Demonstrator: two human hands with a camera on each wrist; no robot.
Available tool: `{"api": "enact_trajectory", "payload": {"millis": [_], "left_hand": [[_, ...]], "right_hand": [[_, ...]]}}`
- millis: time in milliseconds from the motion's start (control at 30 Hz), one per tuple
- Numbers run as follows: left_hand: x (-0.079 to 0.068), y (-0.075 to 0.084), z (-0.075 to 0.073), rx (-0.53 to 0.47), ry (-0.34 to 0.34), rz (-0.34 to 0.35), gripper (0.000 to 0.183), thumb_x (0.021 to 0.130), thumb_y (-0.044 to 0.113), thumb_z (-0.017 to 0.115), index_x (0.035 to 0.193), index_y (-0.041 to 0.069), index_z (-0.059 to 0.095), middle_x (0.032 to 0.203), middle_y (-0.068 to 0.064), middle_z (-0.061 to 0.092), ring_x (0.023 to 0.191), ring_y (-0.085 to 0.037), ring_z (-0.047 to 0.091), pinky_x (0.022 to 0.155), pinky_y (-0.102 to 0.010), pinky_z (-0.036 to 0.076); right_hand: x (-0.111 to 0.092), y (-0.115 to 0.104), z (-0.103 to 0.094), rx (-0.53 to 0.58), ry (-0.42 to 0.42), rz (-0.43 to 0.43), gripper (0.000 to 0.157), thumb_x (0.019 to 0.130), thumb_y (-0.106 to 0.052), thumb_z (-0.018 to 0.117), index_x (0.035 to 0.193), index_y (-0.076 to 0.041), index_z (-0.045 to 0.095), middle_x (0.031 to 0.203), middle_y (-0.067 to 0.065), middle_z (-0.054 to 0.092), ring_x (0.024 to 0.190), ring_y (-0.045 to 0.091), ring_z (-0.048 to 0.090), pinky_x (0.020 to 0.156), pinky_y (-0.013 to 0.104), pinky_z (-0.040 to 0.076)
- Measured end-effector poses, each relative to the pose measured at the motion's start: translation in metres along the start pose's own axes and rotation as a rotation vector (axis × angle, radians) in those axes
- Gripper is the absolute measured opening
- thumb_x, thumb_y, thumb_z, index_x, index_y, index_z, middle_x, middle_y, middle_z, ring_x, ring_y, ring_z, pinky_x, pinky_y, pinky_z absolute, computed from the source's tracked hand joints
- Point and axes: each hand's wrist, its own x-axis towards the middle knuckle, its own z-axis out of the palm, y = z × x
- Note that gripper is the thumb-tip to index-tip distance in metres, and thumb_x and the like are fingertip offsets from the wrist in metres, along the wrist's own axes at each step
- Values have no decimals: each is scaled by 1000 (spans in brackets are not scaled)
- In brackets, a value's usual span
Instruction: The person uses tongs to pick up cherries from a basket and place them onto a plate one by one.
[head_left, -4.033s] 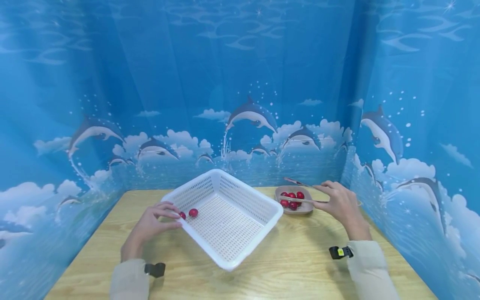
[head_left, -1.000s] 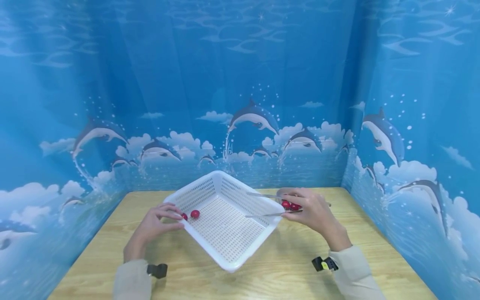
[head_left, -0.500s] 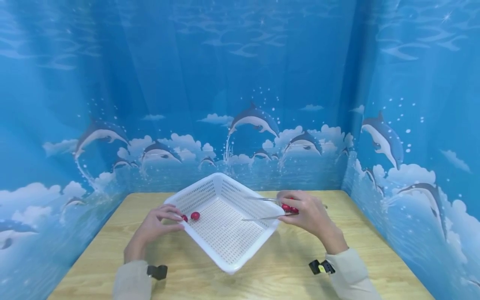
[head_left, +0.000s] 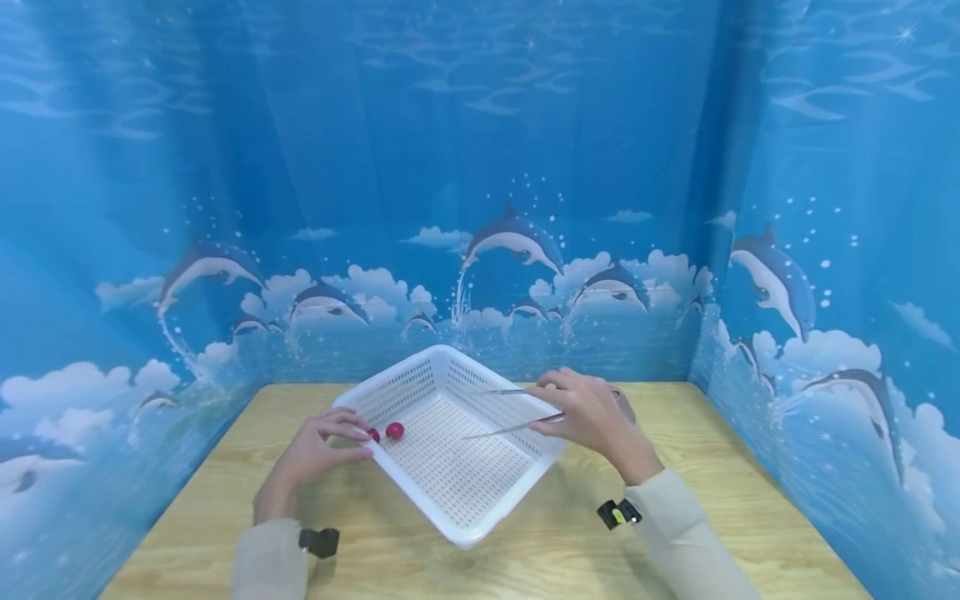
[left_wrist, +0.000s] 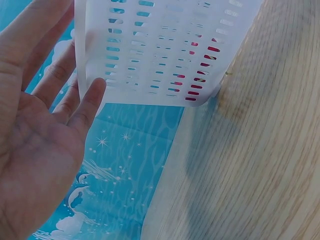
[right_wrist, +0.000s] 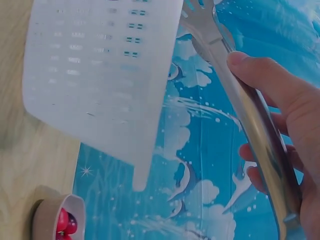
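A white perforated plastic basket (head_left: 472, 517) stands on the table. Two red cherry-like fruits lie in its left corner, the clearer one a red fruit (head_left: 394, 431) by the left wall. My left hand (head_left: 318, 446) holds the basket's left rim, some fingers passing behind it in the left wrist view. My right hand (head_left: 588, 412) grips metal food tongs (right_wrist: 250, 115). Their two arms are spread over the basket's right side, with nothing visible between the tips. Behind my right hand, a small pale bowl (head_left: 624, 404) is mostly hidden; the right wrist view shows red fruits (right_wrist: 62, 220) in it.
A light wooden table (head_left: 525, 558) lies beneath everything. Blue curtains (head_left: 480, 167) printed with dolphins rise behind it and along both sides. A black wrist camera (head_left: 320, 542) sits on the left sleeve, another on the right.
My right hand has moved left with the tongs, from over the bowl to the basket's right side. The left hand and the two fruits in the basket stay nearly put.
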Motion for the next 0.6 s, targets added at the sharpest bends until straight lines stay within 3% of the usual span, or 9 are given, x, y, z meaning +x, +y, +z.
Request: {"api": "enact_trajectory", "payload": {"millis": [233, 600], "left_hand": [[0, 3, 0, -2, -7, -21, 28, 77, 24, 91, 98, 9, 82, 126, -14, 72, 138, -41, 49, 117, -72, 32], [-1, 4, 0, -7, 2, 16, 25, 77, 20, 91, 96, 7, 81, 122, -14, 74, 136, -41, 50, 116, -72, 33]], "right_hand": [[27, 0, 9, 24, -44, -44, 43, 77, -43, 90, 114, -23, 79, 103, -4, 76, 86, 13, 67, 59, 21, 53], [68, -6, 19, 22, -106, -126, 41, 78, -44, 89, 111, -22, 80, 103, -4, 77, 89, 12, 69, 63, 19, 56]]}}
